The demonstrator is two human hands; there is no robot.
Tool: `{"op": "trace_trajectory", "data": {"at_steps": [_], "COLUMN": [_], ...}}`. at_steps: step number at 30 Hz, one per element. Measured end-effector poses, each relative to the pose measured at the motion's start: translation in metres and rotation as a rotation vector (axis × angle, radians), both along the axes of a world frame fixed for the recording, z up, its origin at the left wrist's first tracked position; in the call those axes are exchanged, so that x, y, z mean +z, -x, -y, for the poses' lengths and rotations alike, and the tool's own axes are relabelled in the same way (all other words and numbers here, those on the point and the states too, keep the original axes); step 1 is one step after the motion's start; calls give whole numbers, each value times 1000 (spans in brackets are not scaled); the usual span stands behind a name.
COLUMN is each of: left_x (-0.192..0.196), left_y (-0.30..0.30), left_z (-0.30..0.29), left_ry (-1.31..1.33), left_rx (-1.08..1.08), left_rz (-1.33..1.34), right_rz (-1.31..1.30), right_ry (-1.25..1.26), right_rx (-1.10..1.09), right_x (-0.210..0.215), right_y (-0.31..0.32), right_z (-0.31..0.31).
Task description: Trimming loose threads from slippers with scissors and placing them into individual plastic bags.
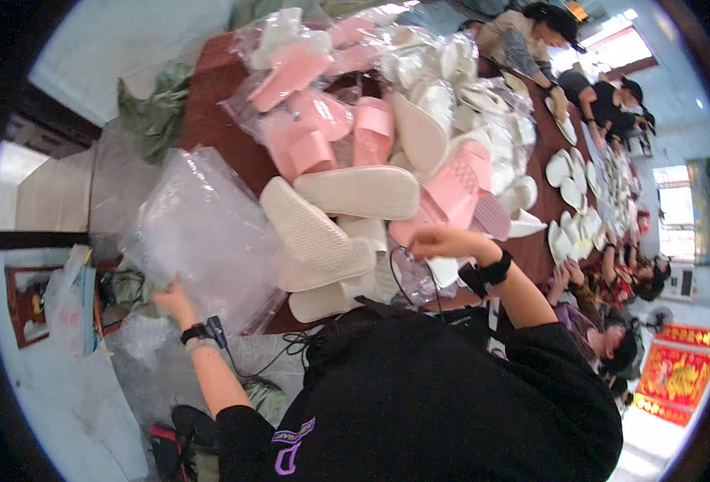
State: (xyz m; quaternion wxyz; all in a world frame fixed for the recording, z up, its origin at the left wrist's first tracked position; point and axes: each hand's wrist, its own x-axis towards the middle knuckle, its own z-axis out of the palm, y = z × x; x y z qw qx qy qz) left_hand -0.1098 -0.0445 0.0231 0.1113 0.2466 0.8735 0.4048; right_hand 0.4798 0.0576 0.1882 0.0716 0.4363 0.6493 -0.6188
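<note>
My left hand is at the lower left edge of a pile of clear plastic bags, with its fingers closed on a bag's edge. My right hand is over the near end of a pink slipper, fingers curled together; what they hold, if anything, is hidden. Between my hands lie cream slippers, one sole up and another on its side. A further cream slipper rests by the table's near edge. Beyond them are pink slippers, some in clear plastic.
Wrapped white slippers heap up at the far side of the brown table. More white slippers lie farther right, where several people work. A black cable hangs by my left wrist. Green sacking is beside the table.
</note>
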Motion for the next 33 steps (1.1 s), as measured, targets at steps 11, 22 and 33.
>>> {"op": "trace_trajectory", "data": {"at_steps": [11, 22, 33], "left_x": [-17, 4, 57], "left_y": [-122, -120, -288], "left_z": [-21, -30, -24], "left_ry": [827, 443, 101], "left_rx": [-778, -747, -1158], "left_rz": [-456, -517, -139], "right_rz": [1163, -21, -609], "right_ry": [426, 528, 487], "right_rx": [765, -992, -1495], "right_x": [-97, -67, -68], "right_y": [-121, -140, -74], "right_z": [211, 190, 157]}}
